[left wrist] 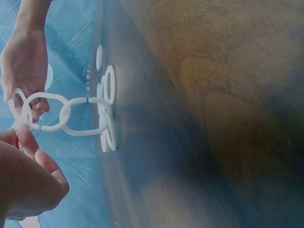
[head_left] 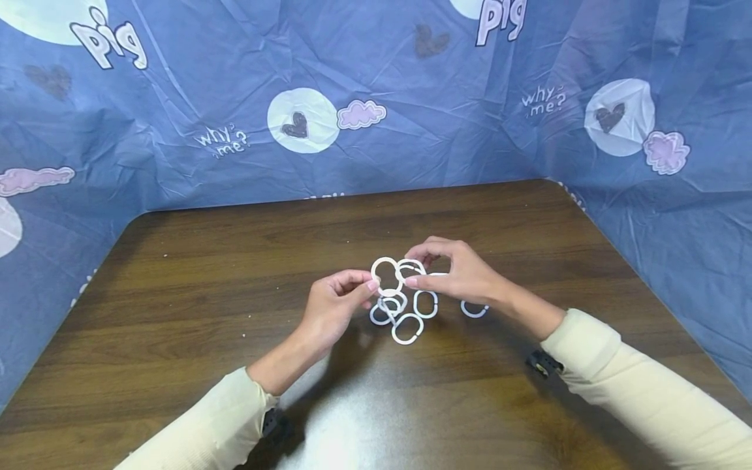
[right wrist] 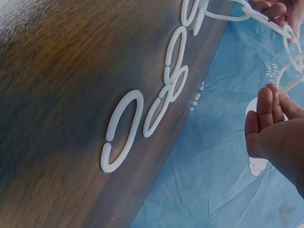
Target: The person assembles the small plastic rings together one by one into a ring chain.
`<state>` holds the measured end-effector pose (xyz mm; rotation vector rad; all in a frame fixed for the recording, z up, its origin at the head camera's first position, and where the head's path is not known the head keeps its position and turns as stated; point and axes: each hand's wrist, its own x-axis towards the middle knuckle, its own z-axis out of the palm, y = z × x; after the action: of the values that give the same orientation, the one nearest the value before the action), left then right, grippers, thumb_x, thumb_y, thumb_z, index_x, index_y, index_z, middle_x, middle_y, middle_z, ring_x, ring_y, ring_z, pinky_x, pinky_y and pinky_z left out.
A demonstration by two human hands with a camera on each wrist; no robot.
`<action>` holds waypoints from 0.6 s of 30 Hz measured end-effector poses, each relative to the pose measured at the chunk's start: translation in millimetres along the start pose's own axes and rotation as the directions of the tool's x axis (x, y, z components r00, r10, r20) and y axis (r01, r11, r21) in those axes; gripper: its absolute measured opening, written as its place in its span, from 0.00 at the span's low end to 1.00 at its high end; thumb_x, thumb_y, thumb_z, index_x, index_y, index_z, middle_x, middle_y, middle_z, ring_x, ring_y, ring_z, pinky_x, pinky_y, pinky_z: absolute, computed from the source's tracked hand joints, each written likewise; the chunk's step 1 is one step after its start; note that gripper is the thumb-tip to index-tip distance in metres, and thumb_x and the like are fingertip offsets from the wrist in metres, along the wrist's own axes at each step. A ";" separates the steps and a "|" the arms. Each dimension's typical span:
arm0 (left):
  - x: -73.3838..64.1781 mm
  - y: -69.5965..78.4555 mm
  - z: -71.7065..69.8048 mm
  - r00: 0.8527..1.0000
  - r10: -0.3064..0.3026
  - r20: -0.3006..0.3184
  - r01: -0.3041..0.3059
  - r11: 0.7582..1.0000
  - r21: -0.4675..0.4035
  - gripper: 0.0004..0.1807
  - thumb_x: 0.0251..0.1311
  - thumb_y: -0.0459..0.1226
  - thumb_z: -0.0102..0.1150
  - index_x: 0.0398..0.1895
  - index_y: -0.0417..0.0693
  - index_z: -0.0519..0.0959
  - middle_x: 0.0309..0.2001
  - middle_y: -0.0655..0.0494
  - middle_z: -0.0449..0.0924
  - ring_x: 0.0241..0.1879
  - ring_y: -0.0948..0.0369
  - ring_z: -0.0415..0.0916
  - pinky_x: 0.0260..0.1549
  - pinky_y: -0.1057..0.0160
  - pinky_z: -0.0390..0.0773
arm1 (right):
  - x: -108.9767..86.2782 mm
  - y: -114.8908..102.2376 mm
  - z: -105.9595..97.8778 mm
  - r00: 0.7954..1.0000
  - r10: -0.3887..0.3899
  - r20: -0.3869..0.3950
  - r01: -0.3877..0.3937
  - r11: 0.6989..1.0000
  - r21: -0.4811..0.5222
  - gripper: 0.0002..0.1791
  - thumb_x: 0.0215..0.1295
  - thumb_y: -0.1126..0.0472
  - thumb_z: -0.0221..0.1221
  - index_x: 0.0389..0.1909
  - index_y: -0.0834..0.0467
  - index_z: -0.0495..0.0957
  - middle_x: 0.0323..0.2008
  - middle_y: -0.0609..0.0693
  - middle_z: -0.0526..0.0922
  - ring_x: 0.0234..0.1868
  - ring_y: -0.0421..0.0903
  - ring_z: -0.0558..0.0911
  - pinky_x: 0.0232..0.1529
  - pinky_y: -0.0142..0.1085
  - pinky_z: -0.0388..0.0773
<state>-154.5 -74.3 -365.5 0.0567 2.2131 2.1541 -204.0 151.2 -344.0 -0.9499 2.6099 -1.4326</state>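
My left hand [head_left: 337,300] pinches a white open plastic ring [head_left: 386,259], like a shower curtain ring, between thumb and fingers above the table. In the left wrist view, linked rings [left wrist: 78,133] hang from it as a chain down to the rings on the table. Beside it, my right hand [head_left: 461,271] holds another white ring [head_left: 411,261] by thumb and fingers. The two held rings overlap in the head view; the right wrist view shows them meeting, but whether they are linked is unclear.
Below the hands, several white rings [head_left: 407,343] lie on the brown wooden table [head_left: 235,261]. One separate ring [right wrist: 137,107] with a gap in its side lies nearest the right wrist. A blue printed cloth [head_left: 411,117] stands behind the table.
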 end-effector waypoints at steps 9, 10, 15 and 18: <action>-2.2 -0.5 2.9 0.999 0.011 0.052 -0.012 1.000 0.021 0.08 0.59 0.32 0.63 0.38 0.34 0.82 0.30 0.51 0.83 0.28 0.58 0.78 0.33 0.66 0.79 | 2.9 -2.6 5.2 0.995 -0.072 -0.071 0.071 0.997 -0.016 0.19 0.50 0.56 0.72 0.44 0.57 0.83 0.34 0.43 0.80 0.38 0.42 0.77 0.44 0.37 0.72; -2.3 -0.9 2.8 0.999 0.008 0.053 -0.009 1.000 0.026 0.08 0.59 0.32 0.63 0.38 0.34 0.82 0.30 0.51 0.83 0.29 0.57 0.78 0.33 0.67 0.79 | 3.0 -2.6 5.1 0.993 -0.084 -0.088 0.082 0.996 -0.025 0.20 0.49 0.56 0.73 0.44 0.56 0.82 0.33 0.43 0.79 0.38 0.42 0.77 0.44 0.36 0.72; -2.3 -2.8 2.1 0.999 -0.004 0.052 0.001 0.999 0.049 0.08 0.59 0.32 0.63 0.38 0.35 0.82 0.31 0.50 0.84 0.31 0.55 0.79 0.34 0.65 0.80 | 3.2 -2.4 4.9 0.977 -0.153 -0.148 0.142 0.987 -0.077 0.21 0.47 0.56 0.73 0.44 0.57 0.82 0.33 0.43 0.78 0.38 0.44 0.77 0.43 0.35 0.72; -2.4 -2.7 2.1 0.998 0.000 0.057 -0.004 0.998 0.060 0.09 0.59 0.33 0.64 0.40 0.37 0.83 0.33 0.48 0.83 0.33 0.54 0.80 0.37 0.60 0.81 | 3.8 -1.2 5.7 0.967 -0.185 -0.173 0.167 0.979 -0.112 0.22 0.47 0.57 0.74 0.44 0.57 0.82 0.32 0.43 0.78 0.38 0.48 0.77 0.42 0.35 0.72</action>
<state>-152.0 -72.4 -368.2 0.1214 2.2468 2.0593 -204.7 144.5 -345.3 -1.1401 2.8123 -1.5108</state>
